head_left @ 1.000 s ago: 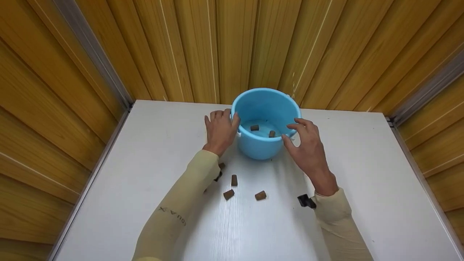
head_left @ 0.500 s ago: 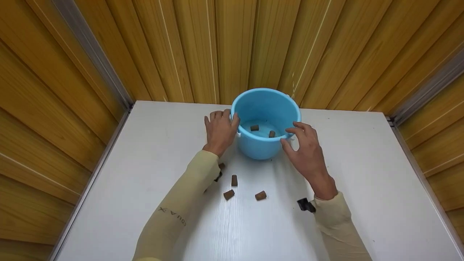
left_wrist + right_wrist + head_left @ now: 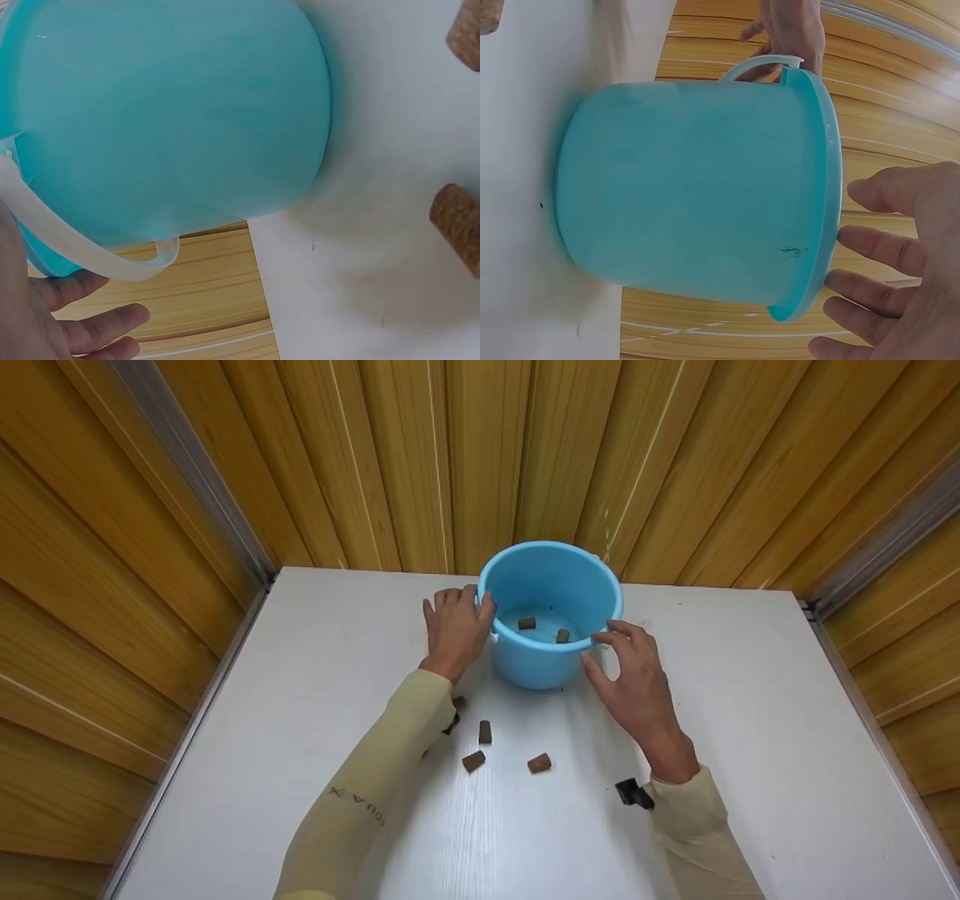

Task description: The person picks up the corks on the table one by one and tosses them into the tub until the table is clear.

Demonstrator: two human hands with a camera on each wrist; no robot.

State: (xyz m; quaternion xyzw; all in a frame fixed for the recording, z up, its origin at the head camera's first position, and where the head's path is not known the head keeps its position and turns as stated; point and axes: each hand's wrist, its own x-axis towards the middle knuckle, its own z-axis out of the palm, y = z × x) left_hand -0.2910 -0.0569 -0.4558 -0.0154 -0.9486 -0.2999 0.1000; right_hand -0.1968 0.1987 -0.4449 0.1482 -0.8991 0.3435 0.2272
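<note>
We see panelled walls point(image 3: 484, 465) first, ribbed boards with a yellow-brown wood grain, rising behind a smooth white table point(image 3: 585, 840). Near its far edge, set a little right of centre, the light blue bucket point(image 3: 536, 669) stands upright: its long axis is vertical, its round mouth faces up, and its plain wall, smooth like plastic, narrows slightly towards the base. We find a dark smudge point(image 3: 791, 251) just below its thick rim.

Beige sleeves reach in from our side, the left sleeve point(image 3: 360, 787) printed with dark letters. Our left hand point(image 3: 456, 630) is at the bucket's left side, thumb laid at the rim, other fingers extended and parted outside it. Our right hand point(image 3: 637, 682) is wide open on the other side, fingers slightly bent and spread, touching the rim with its fingertips alone. The white handle point(image 3: 82, 251), a flat curved band, hangs down against the bucket.

Smallest are the brown corks point(image 3: 485, 732), stubby, tapered and speckled. Two lie on the bucket's floor, the left one roughly crosswise. On the table, one points away from us, two nearer ones lie slantwise, and another is partly covered by the left sleeve.
</note>
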